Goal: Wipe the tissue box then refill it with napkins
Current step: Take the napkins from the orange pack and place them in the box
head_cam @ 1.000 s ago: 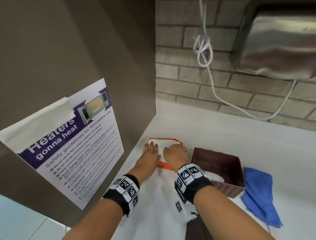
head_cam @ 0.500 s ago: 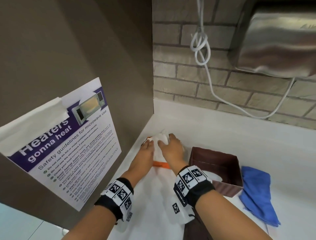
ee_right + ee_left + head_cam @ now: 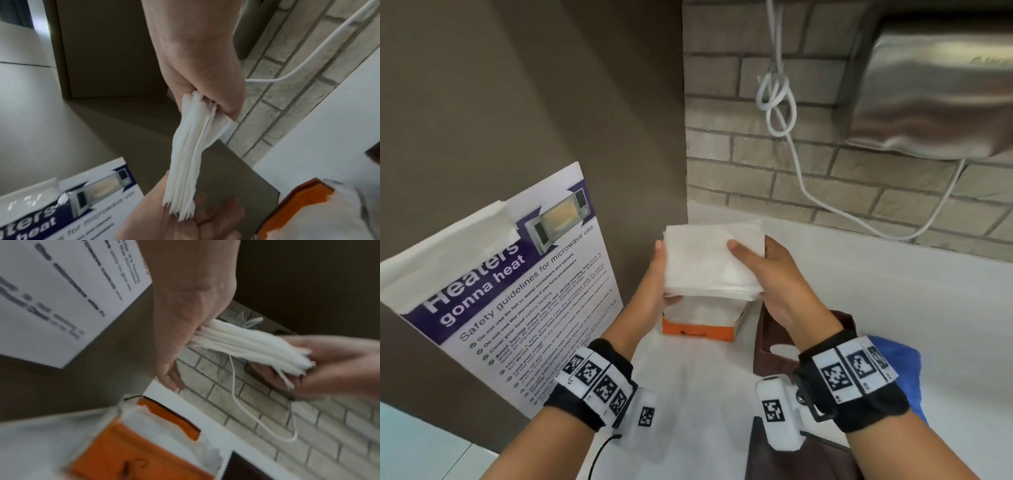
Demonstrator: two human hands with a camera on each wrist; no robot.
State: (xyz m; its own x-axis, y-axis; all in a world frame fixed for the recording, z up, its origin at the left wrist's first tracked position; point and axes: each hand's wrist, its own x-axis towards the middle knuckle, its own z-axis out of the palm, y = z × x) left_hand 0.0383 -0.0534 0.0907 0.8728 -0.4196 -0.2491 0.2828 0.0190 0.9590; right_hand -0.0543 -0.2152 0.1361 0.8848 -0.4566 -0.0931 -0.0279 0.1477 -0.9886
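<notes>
Nearest you, the banded wrists frame a white counter (image 3: pixel 893 308), and just under your right forearm sits the brown tissue box (image 3: pixel 767 346), its oval slot partly showing, with a blue cloth (image 3: pixel 893 363) lying just beyond it on the right. Above the counter, your left hand (image 3: pixel 654 287) and right hand (image 3: pixel 774 281) hold one stack of white napkins (image 3: pixel 712 263) between them — the left cups the stack's left edge with its thumb up along the side, the right pinches the right edge with its thumb pressed flat on the top sheet and its fingers hidden beneath. In the left wrist view the napkins (image 3: pixel 252 344) run edge-on from your left palm (image 3: pixel 185 318) across to the right hand (image 3: pixel 333 366); in the right wrist view the stack (image 3: pixel 191 154) hangs from the right hand's pinch (image 3: pixel 205 78) down into the left palm (image 3: pixel 185 219). Directly below the stack, apart from it, stands the open orange napkin pack (image 3: pixel 700 323) with more white sheets inside. Left of your hands a microwave safety poster (image 3: pixel 510 274) is taped to the brown wall. Farther back — on the brick wall — a knotted white cable (image 3: pixel 777 99) loops toward a steel hand dryer (image 3: pixel 935 92).
</notes>
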